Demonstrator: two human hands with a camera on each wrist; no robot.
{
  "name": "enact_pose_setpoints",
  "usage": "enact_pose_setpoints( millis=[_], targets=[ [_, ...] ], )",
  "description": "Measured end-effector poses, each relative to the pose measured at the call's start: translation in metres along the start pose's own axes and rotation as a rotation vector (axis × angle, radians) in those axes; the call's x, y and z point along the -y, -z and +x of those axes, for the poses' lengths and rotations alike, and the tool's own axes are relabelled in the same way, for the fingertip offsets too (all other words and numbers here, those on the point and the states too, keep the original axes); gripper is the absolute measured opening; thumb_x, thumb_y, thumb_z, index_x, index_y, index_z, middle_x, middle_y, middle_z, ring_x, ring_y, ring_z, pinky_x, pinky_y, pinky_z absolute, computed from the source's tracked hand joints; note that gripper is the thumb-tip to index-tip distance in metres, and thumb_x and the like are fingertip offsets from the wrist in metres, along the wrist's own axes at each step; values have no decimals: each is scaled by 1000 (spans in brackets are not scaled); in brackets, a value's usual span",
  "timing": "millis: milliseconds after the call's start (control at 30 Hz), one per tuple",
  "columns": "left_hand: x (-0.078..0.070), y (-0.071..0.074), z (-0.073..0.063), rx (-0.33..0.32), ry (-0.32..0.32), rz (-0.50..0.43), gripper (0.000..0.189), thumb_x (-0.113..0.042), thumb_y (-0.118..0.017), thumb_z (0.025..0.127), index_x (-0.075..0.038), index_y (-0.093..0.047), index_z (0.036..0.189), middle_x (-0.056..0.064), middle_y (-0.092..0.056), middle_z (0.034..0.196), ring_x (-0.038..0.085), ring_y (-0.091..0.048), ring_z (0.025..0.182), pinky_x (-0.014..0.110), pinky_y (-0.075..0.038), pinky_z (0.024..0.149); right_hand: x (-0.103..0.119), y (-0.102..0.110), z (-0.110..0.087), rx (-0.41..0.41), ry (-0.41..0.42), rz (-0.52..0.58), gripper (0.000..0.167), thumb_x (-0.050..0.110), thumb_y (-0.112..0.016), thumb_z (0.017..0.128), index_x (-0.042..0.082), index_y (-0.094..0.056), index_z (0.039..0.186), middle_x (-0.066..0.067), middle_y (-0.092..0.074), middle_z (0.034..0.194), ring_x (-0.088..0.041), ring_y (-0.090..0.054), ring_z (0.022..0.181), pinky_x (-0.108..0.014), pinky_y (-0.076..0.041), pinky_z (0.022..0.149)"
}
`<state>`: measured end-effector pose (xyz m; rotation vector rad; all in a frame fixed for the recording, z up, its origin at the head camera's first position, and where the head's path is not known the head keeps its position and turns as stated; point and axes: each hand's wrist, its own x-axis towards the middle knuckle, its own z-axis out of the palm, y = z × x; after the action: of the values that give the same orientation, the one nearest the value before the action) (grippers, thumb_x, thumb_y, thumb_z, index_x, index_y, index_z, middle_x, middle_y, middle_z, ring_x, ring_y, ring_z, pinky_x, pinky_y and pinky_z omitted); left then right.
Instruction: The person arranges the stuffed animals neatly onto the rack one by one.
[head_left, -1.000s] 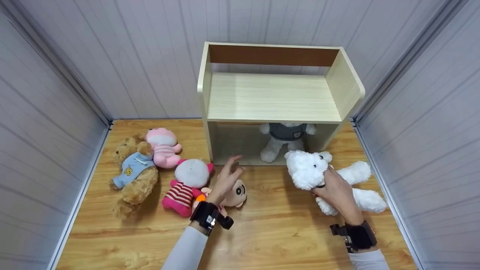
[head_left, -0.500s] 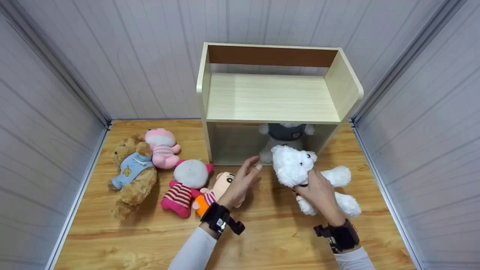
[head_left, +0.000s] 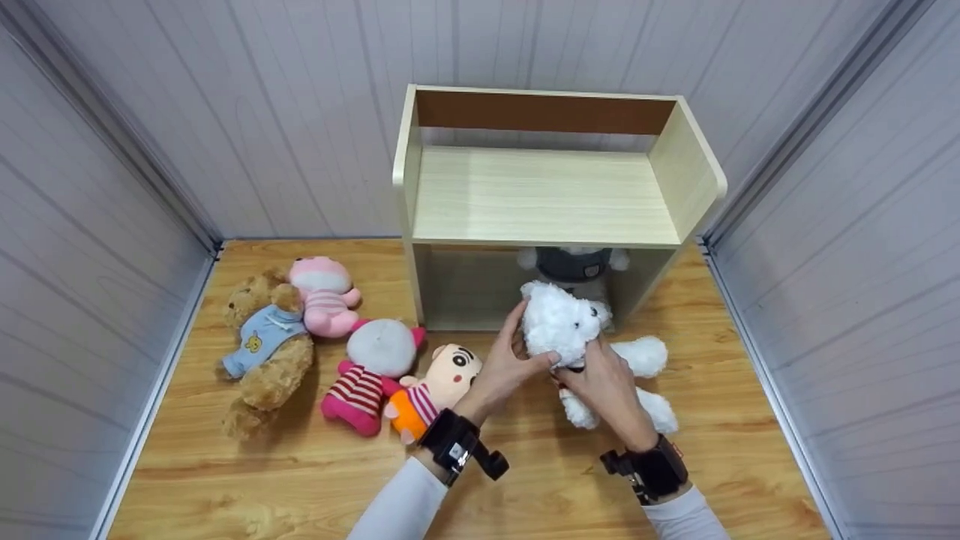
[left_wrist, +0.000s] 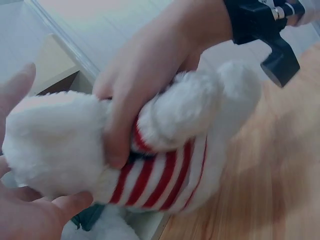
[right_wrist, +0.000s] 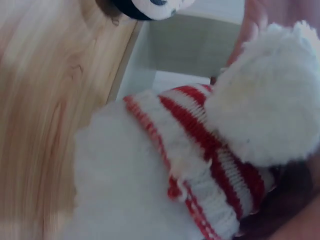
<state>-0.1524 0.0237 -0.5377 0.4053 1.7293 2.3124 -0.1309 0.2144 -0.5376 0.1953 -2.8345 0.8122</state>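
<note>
A white plush bear [head_left: 559, 322] is held between both hands in front of the low shelf unit [head_left: 551, 195]. My right hand [head_left: 607, 379] grips it around the neck and upper body. The left hand [head_left: 504, 367] holds its head, thumb on the near side and fingers behind. In the left wrist view, the bear's red-and-white striped shirt [left_wrist: 155, 180] shows below the gripping fingers. White fluffy legs [head_left: 652, 375] stick out to the right of the right hand. Another plush bear in a dark grey shirt [head_left: 570, 264] sits in the lower compartment, partly hidden by the top board and the held bear.
Left on the wooden floor [head_left: 247, 487] lie a brown teddy bear [head_left: 281, 375] in a blue top, a small pink plush [head_left: 324, 296], a grey-and-pink plush [head_left: 382, 349] and a boy doll [head_left: 450, 375] near the left wrist. Panel walls [head_left: 300, 112] enclose the space.
My right hand has carried the white plush bear leftward to the front of the shelf unit. The left hand has moved right and taken hold of its head, uncovering the boy doll.
</note>
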Motion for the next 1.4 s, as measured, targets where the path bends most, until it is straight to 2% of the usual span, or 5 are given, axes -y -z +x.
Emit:
enact_pose_setpoints(
  millis=[567,733,967,1200,1400],
  targets=[
    [-5,0,3,-218,-48,418,93,-33,-85,85,-19,-34,161,16,-48,156,31,-53,135,45,-44,112,14,-20,-5,-211,139,-83,65,27,-87,76,-4,-60,126,-22,-65,109,-41,-67,87,-57,-57,65],
    [-6,4,6,-269,-66,392,84,-27,-83,86,-20,-41,158,13,-50,154,31,-53,135,47,-43,112,16,-21,-3,-249,174,-98,66,30,-86,77,-3,-60,128,-21,-66,111,-40,-68,90,-55,-57,66],
    [-5,11,8,-335,-71,327,78,-18,-80,86,-19,-45,156,11,-51,154,30,-50,137,49,-40,114,18,-19,-3,-168,111,-94,81,48,-79,85,-1,-53,143,-20,-63,129,-41,-66,107,-56,-57,77],
    [-11,18,11,-369,-19,220,70,-16,-76,89,-25,-48,153,4,-52,152,25,-51,135,45,-42,112,11,-5,-2,-16,23,122,80,56,-70,93,10,-47,154,-15,-56,147,-36,-58,127,-55,-50,100],
    [-16,30,16,-348,-110,321,69,-16,-72,89,-13,-48,153,13,-54,150,30,-53,133,47,-43,112,-2,9,1,-81,-63,278,59,40,-70,96,8,-59,145,-13,-65,137,-34,-66,114,-52,-55,92]
  ],
)
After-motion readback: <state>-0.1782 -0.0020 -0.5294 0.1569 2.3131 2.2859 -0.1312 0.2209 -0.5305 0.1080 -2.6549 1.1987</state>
